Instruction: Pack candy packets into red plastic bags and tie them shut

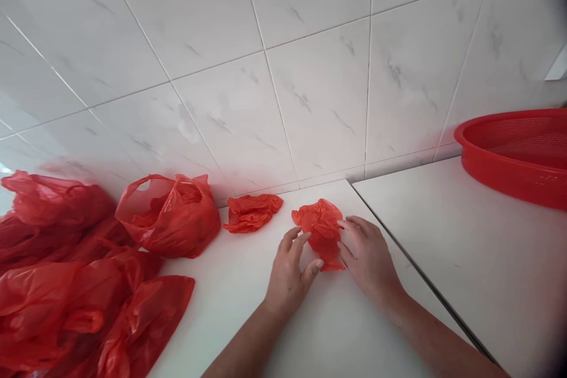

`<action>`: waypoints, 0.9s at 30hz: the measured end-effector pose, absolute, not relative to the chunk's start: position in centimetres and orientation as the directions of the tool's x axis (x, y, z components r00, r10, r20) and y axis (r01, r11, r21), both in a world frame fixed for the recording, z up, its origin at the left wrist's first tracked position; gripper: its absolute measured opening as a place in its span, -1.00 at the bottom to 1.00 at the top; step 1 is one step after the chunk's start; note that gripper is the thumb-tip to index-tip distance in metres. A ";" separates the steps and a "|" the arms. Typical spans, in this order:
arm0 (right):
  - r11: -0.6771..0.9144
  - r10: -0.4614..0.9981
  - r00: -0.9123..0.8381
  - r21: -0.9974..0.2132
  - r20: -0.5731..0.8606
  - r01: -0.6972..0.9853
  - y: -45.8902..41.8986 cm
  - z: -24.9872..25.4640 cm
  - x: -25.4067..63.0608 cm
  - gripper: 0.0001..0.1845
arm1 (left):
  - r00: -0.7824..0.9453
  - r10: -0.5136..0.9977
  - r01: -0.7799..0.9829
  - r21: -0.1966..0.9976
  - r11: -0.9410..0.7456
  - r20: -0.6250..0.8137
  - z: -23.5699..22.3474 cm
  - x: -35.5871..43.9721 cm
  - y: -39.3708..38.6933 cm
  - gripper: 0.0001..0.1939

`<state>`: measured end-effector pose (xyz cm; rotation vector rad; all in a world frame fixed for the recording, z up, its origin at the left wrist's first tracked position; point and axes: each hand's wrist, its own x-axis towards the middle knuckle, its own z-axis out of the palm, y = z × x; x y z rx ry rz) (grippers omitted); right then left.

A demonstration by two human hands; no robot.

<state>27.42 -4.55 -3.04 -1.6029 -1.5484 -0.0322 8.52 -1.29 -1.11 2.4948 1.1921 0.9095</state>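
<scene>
A crumpled red plastic bag (322, 225) lies on the white surface between my two hands. My left hand (290, 274) is at its left side, fingers curved and apart, thumb near the bag's lower edge. On the other side, my right hand (367, 254) has its fingers spread, with the fingertips at the bag's right edge. Whether the fingertips press on the plastic is hard to tell. Just to the left lies a second crumpled red bag (253, 212), apart from both hands.
A red carrier bag (177, 218) stuffed with red plastic stands by the tiled wall (310, 88). A large heap of red bags (66, 307) covers the left side. At the right, a red mesh basket (509, 174) sits beyond a dark seam (420, 274) in the surface.
</scene>
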 end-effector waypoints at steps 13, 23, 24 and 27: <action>0.017 0.983 0.173 -0.976 0.056 0.216 -5.5 -1.2 27.8 -0.81 | 0.204 0.934 0.286 0.894 -0.345 0.295 -2.2 7.0 -0.2 -0.67; -0.015 0.886 0.450 -0.975 -0.115 -0.220 -4.3 -2.1 31.3 -0.71 | -0.133 0.987 -0.163 0.980 -0.110 0.088 -1.3 3.1 2.4 -0.77; -0.023 0.865 0.488 -0.981 -0.116 -0.192 -4.4 -1.9 31.2 -0.71 | -0.096 0.993 -0.212 0.974 -0.081 0.061 -1.3 3.3 2.3 -0.76; -0.090 0.703 0.711 -0.993 -0.013 0.071 -5.2 -1.2 30.1 -0.66 | 0.010 1.000 -0.324 0.946 0.008 -0.005 -1.2 3.8 2.0 -0.73</action>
